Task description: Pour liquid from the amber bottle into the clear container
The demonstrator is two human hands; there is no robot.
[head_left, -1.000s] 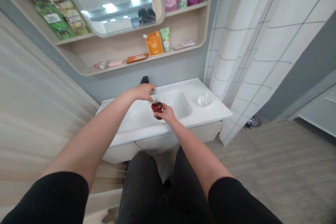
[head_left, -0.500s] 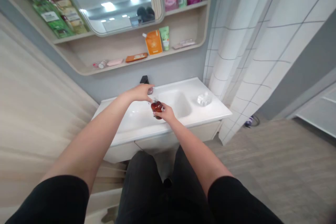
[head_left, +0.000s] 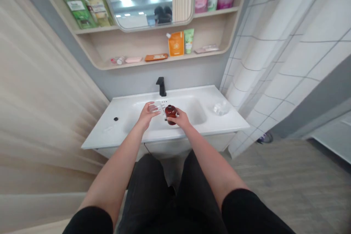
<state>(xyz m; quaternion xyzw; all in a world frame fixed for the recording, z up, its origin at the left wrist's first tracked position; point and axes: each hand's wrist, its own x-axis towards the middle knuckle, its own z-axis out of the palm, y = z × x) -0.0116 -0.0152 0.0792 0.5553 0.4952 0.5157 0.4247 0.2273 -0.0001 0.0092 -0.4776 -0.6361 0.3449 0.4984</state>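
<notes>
My right hand (head_left: 179, 117) is closed round a small amber bottle (head_left: 171, 115) held upright over the white sink (head_left: 196, 111). The bottle's dark, uncapped mouth faces up. Just left of it, my left hand (head_left: 147, 116) has its fingers curled on a clear pump top (head_left: 154, 107). A thin tube seems to run from the pump top toward the bottle, but its end is too fine to make out. Behind both hands stands the black faucet (head_left: 161, 87).
A crumpled clear plastic thing (head_left: 221, 108) lies on the right of the counter, and a small black round spot (head_left: 116, 119) marks its left. Above hangs a shelf unit (head_left: 153, 63) holding an orange pouch (head_left: 176, 44), a green tube (head_left: 189, 41) and several bottles.
My left hand has drawn back from near the faucet toward me, with the clear pump top in it. The bottle is now more upright. My view has shifted left.
</notes>
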